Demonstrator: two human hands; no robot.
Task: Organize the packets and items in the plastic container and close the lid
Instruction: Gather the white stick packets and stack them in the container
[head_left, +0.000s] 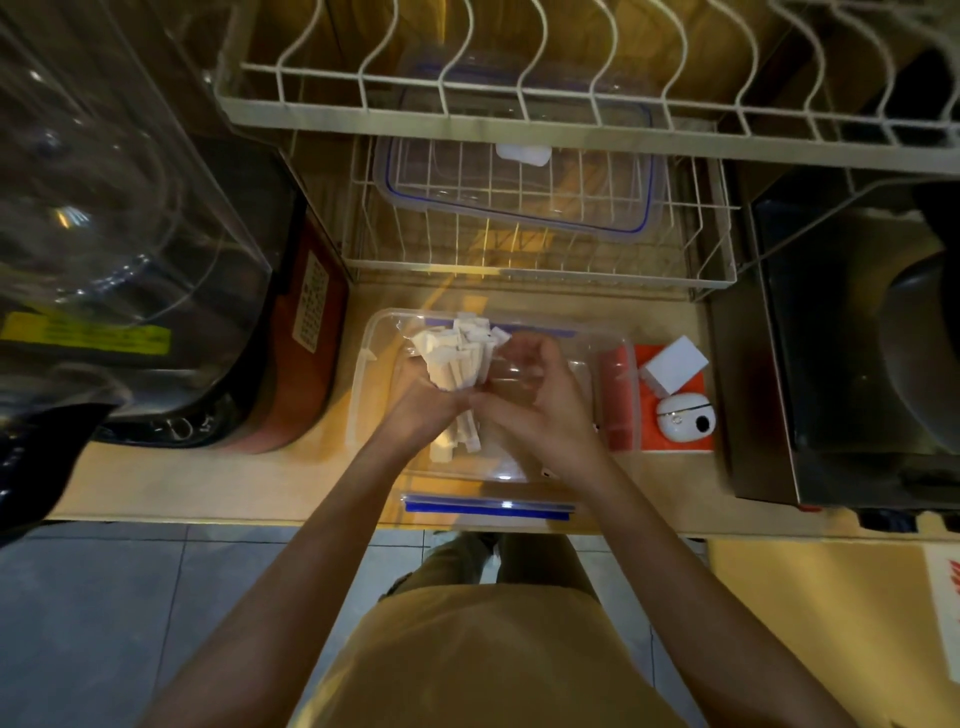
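Note:
A clear plastic container with blue clips stands open on the wooden counter in front of me. Over it I hold a bundle of white stick packets, their tops fanned out. My left hand is closed around the bundle's lower part. My right hand presses against the bundle from the right, fingers curled around a clear wrapper. A few more white packets lie inside the container under my hands. The clear lid with a blue seal rests in the wire rack behind the container.
A white wire dish rack stands behind the container, with a larger rack shelf above. An orange box with a white block and a small white device sits to the right. A clear-domed appliance stands left, a dark metal appliance right.

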